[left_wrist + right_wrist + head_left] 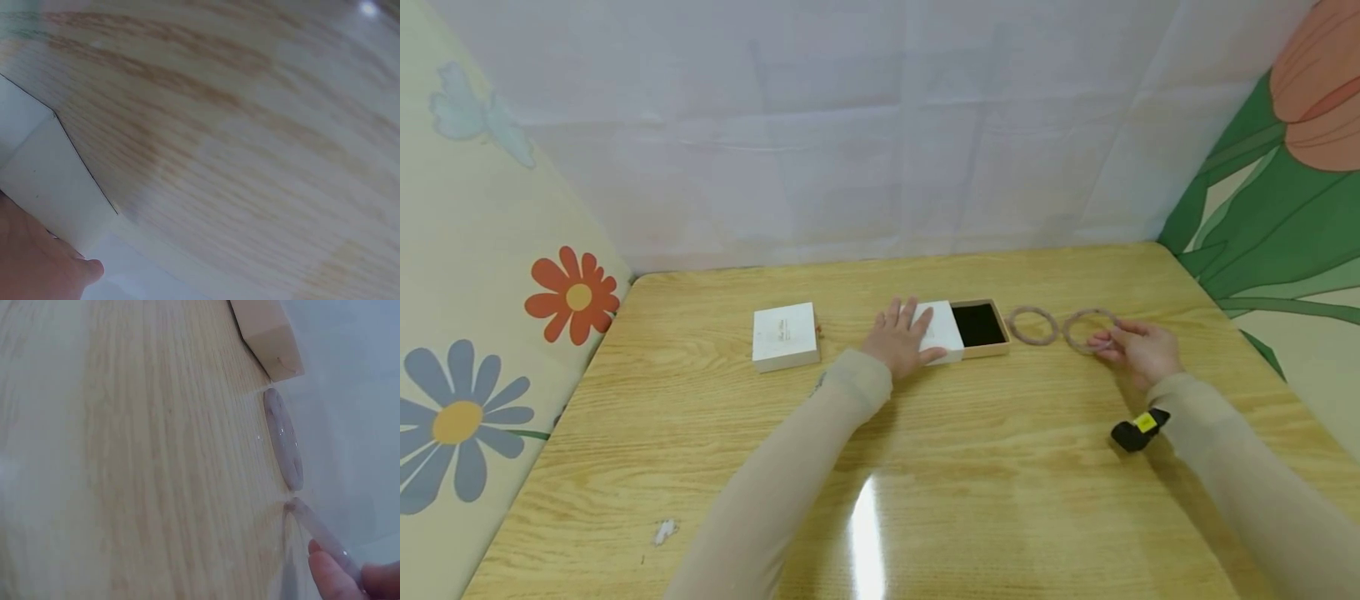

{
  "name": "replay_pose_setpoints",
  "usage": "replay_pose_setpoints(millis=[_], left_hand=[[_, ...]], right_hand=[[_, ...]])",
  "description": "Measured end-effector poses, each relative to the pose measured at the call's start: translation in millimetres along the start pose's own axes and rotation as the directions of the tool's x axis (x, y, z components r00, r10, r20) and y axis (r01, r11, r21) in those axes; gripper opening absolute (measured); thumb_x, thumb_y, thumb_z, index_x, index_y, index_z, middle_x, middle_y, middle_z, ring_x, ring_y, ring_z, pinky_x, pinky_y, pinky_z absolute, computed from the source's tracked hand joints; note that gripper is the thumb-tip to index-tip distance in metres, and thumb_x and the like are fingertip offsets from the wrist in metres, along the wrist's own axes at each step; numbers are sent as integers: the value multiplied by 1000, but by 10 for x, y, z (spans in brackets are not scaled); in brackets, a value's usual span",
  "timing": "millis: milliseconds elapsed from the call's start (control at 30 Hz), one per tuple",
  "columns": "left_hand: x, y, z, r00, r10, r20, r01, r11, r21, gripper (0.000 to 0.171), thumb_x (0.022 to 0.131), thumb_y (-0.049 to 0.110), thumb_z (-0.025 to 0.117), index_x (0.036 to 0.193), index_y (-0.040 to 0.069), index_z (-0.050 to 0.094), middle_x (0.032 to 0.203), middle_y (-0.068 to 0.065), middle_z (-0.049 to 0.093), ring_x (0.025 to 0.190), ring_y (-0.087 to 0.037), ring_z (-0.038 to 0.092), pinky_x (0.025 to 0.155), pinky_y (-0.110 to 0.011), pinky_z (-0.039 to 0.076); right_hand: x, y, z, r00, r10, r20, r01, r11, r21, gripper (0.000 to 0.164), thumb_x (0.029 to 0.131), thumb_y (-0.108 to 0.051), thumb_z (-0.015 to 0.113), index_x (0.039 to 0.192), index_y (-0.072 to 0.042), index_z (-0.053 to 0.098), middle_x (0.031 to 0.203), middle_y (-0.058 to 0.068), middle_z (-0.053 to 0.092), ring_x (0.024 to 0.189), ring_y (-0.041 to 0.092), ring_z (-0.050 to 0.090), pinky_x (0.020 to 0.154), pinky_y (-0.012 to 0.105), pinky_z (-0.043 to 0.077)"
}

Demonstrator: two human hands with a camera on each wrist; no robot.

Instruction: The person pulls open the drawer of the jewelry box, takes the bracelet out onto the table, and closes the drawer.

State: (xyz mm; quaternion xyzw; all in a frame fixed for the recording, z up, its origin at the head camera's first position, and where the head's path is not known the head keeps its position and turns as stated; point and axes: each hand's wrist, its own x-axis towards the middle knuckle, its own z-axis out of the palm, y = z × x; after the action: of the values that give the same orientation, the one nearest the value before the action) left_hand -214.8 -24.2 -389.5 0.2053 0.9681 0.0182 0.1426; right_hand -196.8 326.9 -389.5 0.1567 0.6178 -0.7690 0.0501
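Observation:
My left hand (897, 343) rests with spread, fairly straight fingers on the white sleeve (943, 332) of a small box. Out of the sleeve's right end projects a tan drawer (987, 351) with a black lining. Just right of it a pale purple bangle (1033, 342) lies flat on the table. My right hand (1144, 353) pinches a second, similar bangle (322, 534) between thumb and fingers. In the right wrist view, that bangle is tilted, its held side raised and its far edge low by the lying one.
A second white box (784, 335), shut, with gold lettering and a small tab on its right, stands left of my left hand. A small white scrap (665, 532) lies near the front left of the wooden table (1000, 500). A white cloth wall (850, 167) rises behind.

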Motion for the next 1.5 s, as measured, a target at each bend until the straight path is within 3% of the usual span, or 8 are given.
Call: replay_pose_setpoints(millis=[133,233,333,500,633,733,1067,1500], left_hand=[[8,-4,11,1000,1,-10,-1,1000,1,77,98,64,23,158,22,0,162,-9,-10,147,-30,-11,117,-47,4],[15,-8,16,1000,1,-13,-1,1000,-1,77,98,65,23,158,22,0,162,-9,-10,147,-30,-11,117,-47,4],[15,-5,7,1000,2,-10,-2,1000,-6,77,98,64,23,158,22,0,162,-10,-9,147,-30,-11,117,-46,4],[7,2,-12,1000,7,-2,-7,1000,-7,77,98,64,22,158,22,-1,162,-10,-9,147,-30,-11,118,-46,4],[13,0,-9,1000,7,0,-7,1000,-12,77,98,65,23,158,22,-1,162,-10,-9,146,-30,-12,118,-46,3],[20,0,-3,1000,5,1,-5,1000,-10,77,98,65,23,157,22,-1,162,-10,-9,146,-30,-12,117,-46,3],[56,5,33,1000,0,-2,0,1000,9,77,97,66,21,157,23,-2,162,-9,-10,146,-29,-12,118,-46,4],[37,-12,24,1000,-5,-1,5,1000,-7,78,97,66,21,157,23,-2,162,-9,-10,146,-29,-12,117,-46,3]], right_hand=[[27,-1,-9,1000,-16,-5,16,1000,22,44,101,5,38,142,15,26,68,3,69,63,11,69,63,22,56],[48,-6,-24,1000,-26,-14,26,999,31,15,100,5,41,112,8,51,67,5,69,61,12,69,60,24,57],[66,-10,-36,999,-40,-32,39,999,-21,14,100,3,43,91,2,54,65,4,69,58,13,69,58,24,57],[104,-4,-54,997,-61,-55,48,976,-212,20,102,-3,43,112,14,48,61,-2,68,56,10,68,57,23,56],[149,5,-68,996,-78,-37,56,913,-405,46,103,-8,41,129,29,32,61,-10,65,55,5,66,58,21,56],[176,5,-71,997,-79,-16,61,866,-496,49,103,-8,39,129,31,29,60,-11,63,53,3,64,56,22,56],[271,-11,-86,999,-53,-5,37,754,-656,40,99,-3,40,118,31,42,57,-4,62,48,4,62,52,26,56],[297,-54,-8,1000,-27,0,20,727,-687,32,94,1,43,109,28,46,54,-2,62,46,7,62,51,27,56]])
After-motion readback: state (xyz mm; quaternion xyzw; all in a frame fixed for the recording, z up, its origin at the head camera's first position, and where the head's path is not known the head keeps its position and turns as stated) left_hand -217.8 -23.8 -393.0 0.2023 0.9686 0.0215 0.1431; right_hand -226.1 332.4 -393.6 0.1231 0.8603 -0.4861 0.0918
